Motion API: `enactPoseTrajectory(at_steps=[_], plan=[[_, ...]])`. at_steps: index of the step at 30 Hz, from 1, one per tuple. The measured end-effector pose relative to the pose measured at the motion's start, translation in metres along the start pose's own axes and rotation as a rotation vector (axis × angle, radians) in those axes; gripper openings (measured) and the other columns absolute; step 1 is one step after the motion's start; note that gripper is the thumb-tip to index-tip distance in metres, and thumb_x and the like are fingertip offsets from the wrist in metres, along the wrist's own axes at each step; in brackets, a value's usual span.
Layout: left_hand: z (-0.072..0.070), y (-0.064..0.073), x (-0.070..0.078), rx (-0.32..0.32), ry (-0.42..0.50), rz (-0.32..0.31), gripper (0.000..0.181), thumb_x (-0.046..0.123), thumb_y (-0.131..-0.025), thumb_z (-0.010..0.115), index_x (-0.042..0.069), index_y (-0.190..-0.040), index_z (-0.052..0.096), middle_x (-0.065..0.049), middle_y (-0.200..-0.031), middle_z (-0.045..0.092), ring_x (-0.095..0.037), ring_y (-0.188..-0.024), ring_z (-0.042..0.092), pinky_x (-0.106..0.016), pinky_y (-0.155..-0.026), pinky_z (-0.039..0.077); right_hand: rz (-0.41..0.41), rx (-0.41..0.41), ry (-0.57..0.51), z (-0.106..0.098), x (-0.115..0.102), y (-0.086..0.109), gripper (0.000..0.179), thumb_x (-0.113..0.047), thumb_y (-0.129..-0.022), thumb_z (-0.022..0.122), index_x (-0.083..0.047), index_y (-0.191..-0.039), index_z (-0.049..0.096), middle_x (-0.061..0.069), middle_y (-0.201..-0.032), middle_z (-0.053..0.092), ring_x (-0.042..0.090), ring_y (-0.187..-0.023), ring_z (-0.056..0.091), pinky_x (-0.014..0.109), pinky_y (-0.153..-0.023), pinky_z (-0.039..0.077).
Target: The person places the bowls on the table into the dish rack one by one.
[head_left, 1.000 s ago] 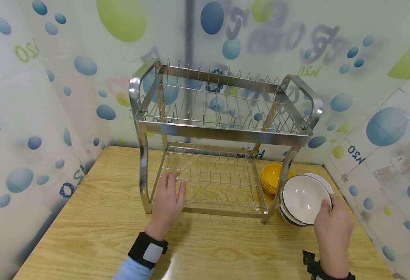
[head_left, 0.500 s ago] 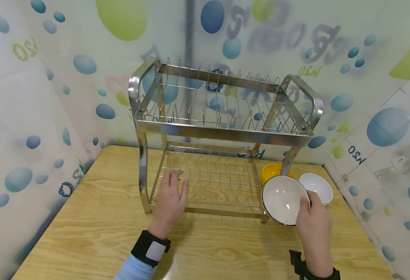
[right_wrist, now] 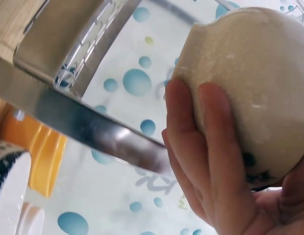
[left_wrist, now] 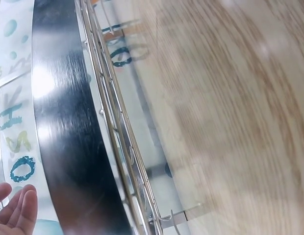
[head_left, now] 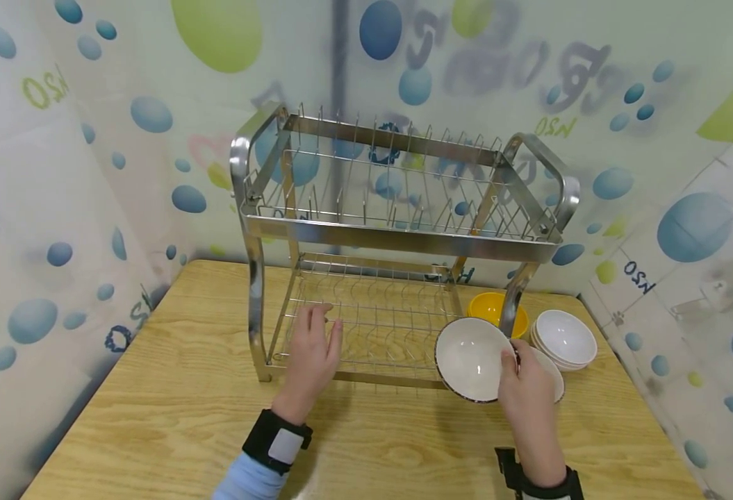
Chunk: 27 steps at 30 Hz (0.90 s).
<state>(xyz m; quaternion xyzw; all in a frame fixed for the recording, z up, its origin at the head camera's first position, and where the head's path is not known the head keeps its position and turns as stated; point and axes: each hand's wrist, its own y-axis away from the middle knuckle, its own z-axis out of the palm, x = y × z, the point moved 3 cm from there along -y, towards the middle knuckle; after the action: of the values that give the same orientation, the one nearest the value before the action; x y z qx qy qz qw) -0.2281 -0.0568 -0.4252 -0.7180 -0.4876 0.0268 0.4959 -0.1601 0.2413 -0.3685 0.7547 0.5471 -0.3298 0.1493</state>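
My right hand [head_left: 531,396] grips a white bowl [head_left: 471,361] with a dark patterned rim, thumb at the inner edge. In the right wrist view its fingers [right_wrist: 218,132] spread along the outside of that bowl [right_wrist: 265,88]. The bowl is tilted, its inside facing me, in front of the right leg of a two-tier steel dish rack [head_left: 397,237]. At the front left of the lower tier, my left hand [head_left: 310,354] hovers with loosely bent fingers and nothing in them. Only its fingertips [left_wrist: 28,205] show in the left wrist view, beside the rack's steel bar [left_wrist: 81,132].
Yellow bowls [head_left: 485,305] are stacked behind the rack's right leg. White bowls [head_left: 566,337] stand stacked to the right. Another dark-rimmed bowl [head_left: 554,380] is partly hidden behind my right hand. A patterned sheet [head_left: 122,139] hangs around the wooden table [head_left: 397,444].
My right hand has carried the dark-rimmed bowl leftward, away from the other bowls toward the rack's lower tier. The white stack has come into view. My left hand has shifted slightly right.
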Motion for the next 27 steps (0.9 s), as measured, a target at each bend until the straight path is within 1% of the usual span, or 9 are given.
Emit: enactPoseTrajectory(at_steps=[5,8,13,16,21,27], plan=[[0.002,0.0,0.003,-0.013,0.002,-0.01,0.03,0.015,-0.095,0.054,-0.006,-0.115,0.054,-0.017,-0.098,0.05,-0.021,-0.079,0.046,-0.03,-0.065,0.041,0.021,-0.072,-0.023,0.01,-0.002,-0.003,0.038,-0.017,-0.103,0.035,0.005,-0.133,0.043,0.032,-0.128,0.051,0.044,-0.116,0.05,0.056,-0.092,0.044],[0.004,0.001,0.006,-0.026,0.011,-0.022,0.031,0.017,-0.096,0.053,-0.006,-0.117,0.054,-0.017,-0.1,0.051,-0.021,-0.08,0.047,-0.031,-0.066,0.041,-0.004,-0.075,-0.024,0.016,-0.005,-0.004,0.037,-0.017,-0.102,0.036,0.005,-0.131,0.045,0.032,-0.123,0.055,0.043,-0.111,0.054,0.054,-0.088,0.046],[0.008,0.002,0.009,-0.072,0.023,-0.069,0.032,0.019,-0.098,0.05,-0.004,-0.12,0.053,-0.017,-0.104,0.05,-0.022,-0.084,0.048,-0.032,-0.069,0.043,-0.039,-0.063,-0.022,0.028,-0.009,-0.005,0.036,-0.017,-0.102,0.037,0.005,-0.128,0.048,0.031,-0.115,0.06,0.04,-0.1,0.06,0.051,-0.08,0.048],[0.009,0.003,0.01,-0.09,0.034,-0.097,0.033,0.02,-0.099,0.048,-0.003,-0.121,0.052,-0.016,-0.105,0.05,-0.022,-0.085,0.049,-0.032,-0.069,0.043,-0.039,-0.072,-0.032,0.035,-0.011,-0.007,0.037,-0.017,-0.102,0.038,0.006,-0.129,0.047,0.031,-0.115,0.06,0.039,-0.099,0.061,0.05,-0.079,0.049],[0.012,0.001,0.013,-0.092,0.041,-0.105,0.033,0.022,-0.099,0.048,-0.003,-0.121,0.053,-0.016,-0.108,0.05,-0.024,-0.089,0.051,-0.033,-0.072,0.046,-0.042,-0.088,-0.033,0.044,-0.013,-0.009,0.037,-0.017,-0.102,0.038,0.006,-0.129,0.048,0.03,-0.116,0.06,0.038,-0.1,0.061,0.05,-0.08,0.049],[0.013,0.002,0.016,-0.111,0.054,-0.133,0.035,0.024,-0.099,0.048,-0.003,-0.121,0.053,-0.016,-0.107,0.052,-0.024,-0.089,0.052,-0.033,-0.071,0.046,-0.035,-0.119,-0.026,0.053,-0.013,-0.009,0.036,-0.016,-0.101,0.04,0.006,-0.128,0.048,0.029,-0.112,0.062,0.034,-0.093,0.061,0.045,-0.073,0.051]])
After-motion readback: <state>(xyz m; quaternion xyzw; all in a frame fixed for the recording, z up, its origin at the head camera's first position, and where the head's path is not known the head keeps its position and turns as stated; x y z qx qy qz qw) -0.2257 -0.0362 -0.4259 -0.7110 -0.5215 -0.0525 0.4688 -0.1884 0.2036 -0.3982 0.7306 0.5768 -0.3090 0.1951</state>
